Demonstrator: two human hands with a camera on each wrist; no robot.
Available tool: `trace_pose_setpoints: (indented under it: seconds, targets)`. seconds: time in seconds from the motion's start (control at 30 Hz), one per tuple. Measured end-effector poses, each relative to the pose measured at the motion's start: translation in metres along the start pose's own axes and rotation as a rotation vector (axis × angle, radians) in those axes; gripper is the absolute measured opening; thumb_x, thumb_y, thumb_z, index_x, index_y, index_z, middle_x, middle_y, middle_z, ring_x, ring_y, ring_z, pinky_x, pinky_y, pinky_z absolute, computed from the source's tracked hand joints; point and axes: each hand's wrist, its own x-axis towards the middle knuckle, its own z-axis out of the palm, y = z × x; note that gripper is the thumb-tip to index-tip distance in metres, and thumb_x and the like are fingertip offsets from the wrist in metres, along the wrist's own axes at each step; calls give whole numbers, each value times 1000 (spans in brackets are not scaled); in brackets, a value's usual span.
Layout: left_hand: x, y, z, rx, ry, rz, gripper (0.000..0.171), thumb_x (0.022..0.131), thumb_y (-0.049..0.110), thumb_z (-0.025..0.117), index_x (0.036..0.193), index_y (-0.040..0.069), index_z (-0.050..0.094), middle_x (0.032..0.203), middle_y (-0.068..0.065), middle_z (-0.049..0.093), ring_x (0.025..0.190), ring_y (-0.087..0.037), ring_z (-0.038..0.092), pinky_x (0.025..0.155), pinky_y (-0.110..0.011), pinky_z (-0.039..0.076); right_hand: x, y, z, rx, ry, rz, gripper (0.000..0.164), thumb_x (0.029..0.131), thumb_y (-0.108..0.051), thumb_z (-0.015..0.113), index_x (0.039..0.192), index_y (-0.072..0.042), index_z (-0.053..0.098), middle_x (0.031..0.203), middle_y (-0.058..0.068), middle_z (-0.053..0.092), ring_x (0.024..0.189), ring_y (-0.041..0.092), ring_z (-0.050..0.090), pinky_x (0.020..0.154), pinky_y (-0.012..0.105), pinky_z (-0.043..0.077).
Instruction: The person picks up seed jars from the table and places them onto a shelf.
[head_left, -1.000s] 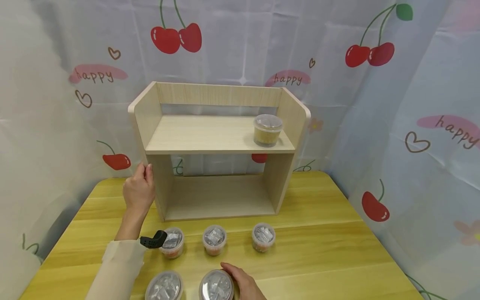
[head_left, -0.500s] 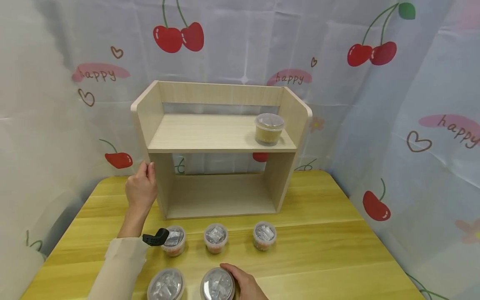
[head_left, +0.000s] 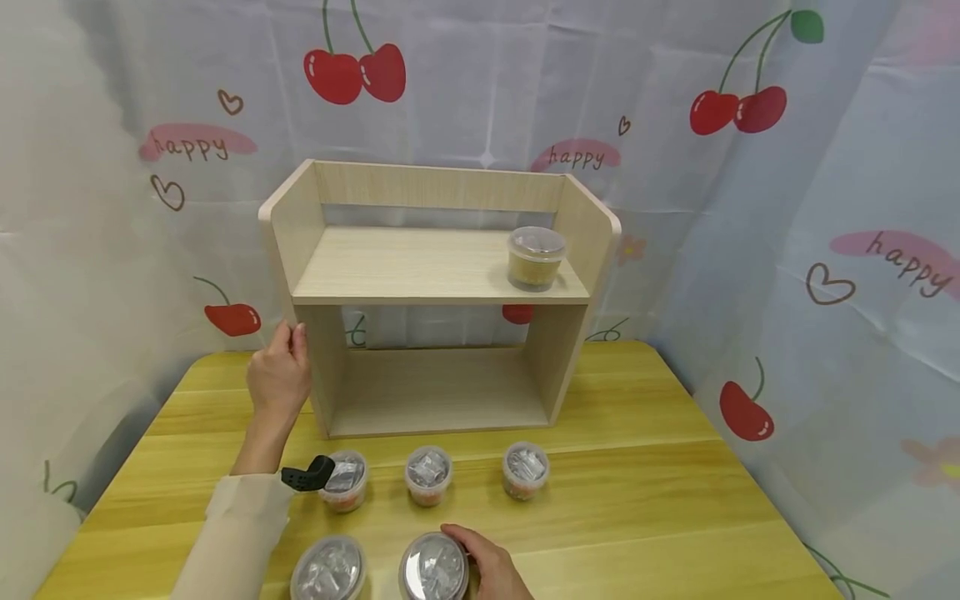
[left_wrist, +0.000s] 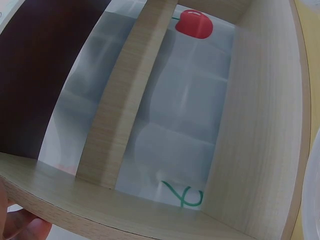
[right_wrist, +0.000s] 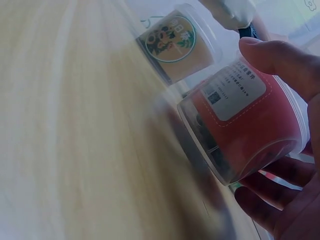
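Observation:
At the left side panel of a pale two-tier wooden shelf (head_left: 397, 262), my left hand (head_left: 277, 379) grips the front edge. The left wrist view shows its fingers (left_wrist: 30, 227) behind the panel, mostly cut off. My right hand (head_left: 497, 573) holds a lidded clear plastic tub (head_left: 433, 568) near the table's front. In the right wrist view this tub, with red colouring and a white printed label, sits between thumb (right_wrist: 275, 55) and fingers. I cannot tell whether its base touches the table. A tub with a round printed label (right_wrist: 172, 42) stands beside it.
A lidded tub with yellowish contents (head_left: 536, 260) stands on the shelf's upper board, at the right. Three smaller tubs (head_left: 345, 481) (head_left: 428, 476) (head_left: 526, 471) are lined up before the shelf on the yellow wooden table (head_left: 660, 500). Cherry-patterned cloth (head_left: 450, 100) hangs behind.

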Motion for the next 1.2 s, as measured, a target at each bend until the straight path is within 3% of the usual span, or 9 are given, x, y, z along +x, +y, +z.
trace_pose_setpoints:
  seconds: [0.3, 0.57, 0.83, 1.0, 1.2]
  targets:
    - [-1, 0, -2, 9, -16, -19, 26, 101, 13, 55, 80, -3, 50, 51, -13, 42, 43, -35, 44, 44, -38, 27, 2, -8, -6, 59, 34, 52, 80, 73, -22, 88, 136, 7, 48, 122, 11, 63, 106, 10, 60, 86, 32, 51]
    - [-1, 0, -2, 8, -13, -16, 26, 100, 13, 55, 80, -2, 50, 48, -10, 38, 42, -37, 45, 43, -38, 26, 4, -15, -12, -49, 172, 78, 80, 70, -35, 90, 135, -5, 53, 119, 3, 65, 99, 8, 62, 82, 31, 52]
    - [-1, -1, -2, 9, -24, -11, 26, 100, 14, 55, 81, -3, 50, 49, -13, 40, 42, -38, 45, 42, -38, 26, 9, -16, -26, -118, 234, 85, 82, 68, -39, 91, 133, -5, 54, 119, 0, 65, 99, 10, 61, 82, 31, 51]
    - [-1, -2, -1, 4, -22, 0, 26, 100, 15, 55, 82, -3, 51, 49, -14, 41, 42, -38, 44, 42, -38, 26, 14, -20, -37, -120, 283, 101, 82, 65, -39, 92, 132, -8, 55, 114, -7, 65, 98, 10, 61, 83, 32, 51]
    - [0, -3, 0, 5, -11, 5, 25, 100, 12, 56, 81, -3, 51, 49, -11, 38, 41, -36, 43, 42, -37, 26, 23, -26, -45, -67, 314, 90, 82, 64, -32, 94, 132, -5, 56, 115, -6, 65, 101, 12, 62, 86, 35, 50]
